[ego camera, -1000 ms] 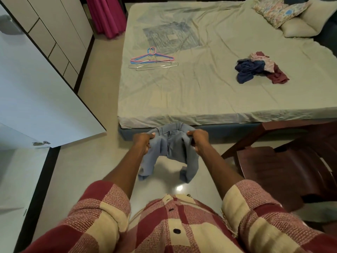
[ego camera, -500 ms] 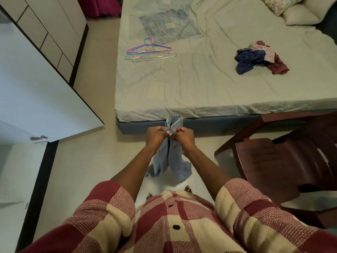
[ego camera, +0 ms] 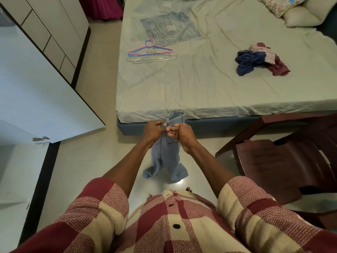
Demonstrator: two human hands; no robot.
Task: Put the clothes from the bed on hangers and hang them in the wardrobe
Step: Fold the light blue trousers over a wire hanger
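hands (ego camera: 168,131) gripping blue shirt (ego camera: 168,157), bed (ego camera: 200,88) beyond

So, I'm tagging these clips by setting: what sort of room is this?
Most likely a home bedroom: a large bed with pillows, a wardrobe with an open door, and hangers and a pile of clothes lying on the sheet.
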